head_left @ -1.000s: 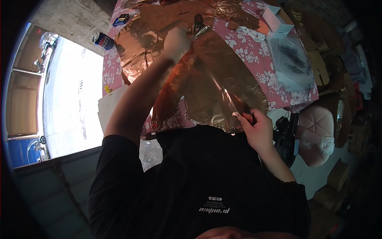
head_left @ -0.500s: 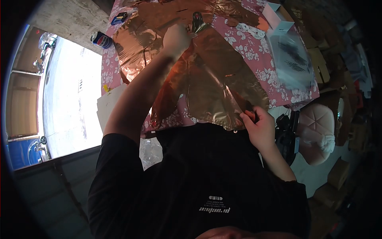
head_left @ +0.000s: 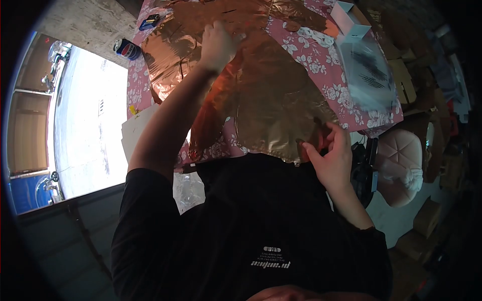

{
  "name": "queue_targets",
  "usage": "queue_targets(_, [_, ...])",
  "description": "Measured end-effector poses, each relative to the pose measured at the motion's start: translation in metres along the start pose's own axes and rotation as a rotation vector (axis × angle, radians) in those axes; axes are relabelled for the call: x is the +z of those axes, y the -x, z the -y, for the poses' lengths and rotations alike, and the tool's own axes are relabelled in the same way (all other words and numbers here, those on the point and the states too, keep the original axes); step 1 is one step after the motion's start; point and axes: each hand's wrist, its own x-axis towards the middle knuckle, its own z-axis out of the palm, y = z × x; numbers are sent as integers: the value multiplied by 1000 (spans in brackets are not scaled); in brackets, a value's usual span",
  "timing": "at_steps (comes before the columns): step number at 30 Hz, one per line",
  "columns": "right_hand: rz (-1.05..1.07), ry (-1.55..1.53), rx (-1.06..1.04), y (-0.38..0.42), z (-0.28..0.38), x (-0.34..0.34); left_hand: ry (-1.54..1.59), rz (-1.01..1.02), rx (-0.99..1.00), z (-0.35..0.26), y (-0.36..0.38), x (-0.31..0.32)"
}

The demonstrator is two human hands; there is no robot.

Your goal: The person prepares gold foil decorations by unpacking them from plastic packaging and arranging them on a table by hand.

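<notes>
A large, flat sheet of shiny copper-coloured foil [head_left: 281, 85], which looks like an uninflated foil balloon, lies across the table with its near edge against my body. My left hand [head_left: 219, 47] rests over its far middle part, fingers stretched and thumb out to the right, holding nothing. At the near right edge of the foil is my right hand [head_left: 335, 158]. Its thumb and fingers are apart, touching or just above the foil, with a reddish fold between them.
A pink floral tablecloth [head_left: 314, 60] covers the table. A soda can [head_left: 126, 49] and a small blue box [head_left: 150, 22] stand at the left edge. At the right are a white open box [head_left: 350, 22] and a clear plastic bag [head_left: 366, 75]. A padded chair [head_left: 399, 165] is beyond.
My left hand has let go of a raised foil fold, which now lies flat, and its fingers have spread. My right hand has opened from its pinch on the foil edge.
</notes>
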Motion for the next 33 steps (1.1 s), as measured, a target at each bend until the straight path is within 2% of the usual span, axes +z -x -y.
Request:
queue_targets(3, [-95, -6, -92, 1, -4, -7, -95, -73, 11, 2, -1, -10])
queue_targets(5, [-107, -55, -95, -3, -6, -12, -140, -245, 322, 1, 3, -15])
queue_targets(6, [-124, -103, -98, -6, -9, -14, -140, -244, 322, 0, 7, -17])
queue_targets(8, [-143, -61, -112, -11, -23, -14, -142, -95, 549, -8, 21, -22])
queue_targets(9, [-139, -85, -73, -14, -28, -14, -142, -97, 550, -12, 27, -24])
queue_targets(11, [-149, -93, -47, -19, -30, -15, -60, 224, 608, -17, 38, -25])
queue_targets(17, [-84, 4, -124, -31, -31, -10, -166, 368, 631, -19, 55, -16])
queue_targets(24, [-51, 77, -134, -51, -35, 4, -191, 381, 560, -13, 60, -2])
queue_targets(27, [-36, 126, -62, -61, -30, 4, -237, 364, 573, -11, 61, 0])
queue_targets(29, [66, 240, 19, -68, -23, 1, -220, 335, 582, -10, 62, 1])
queue_targets(33, [143, 235, 121, -80, -15, -6, -221, 334, 572, -10, 64, 1])
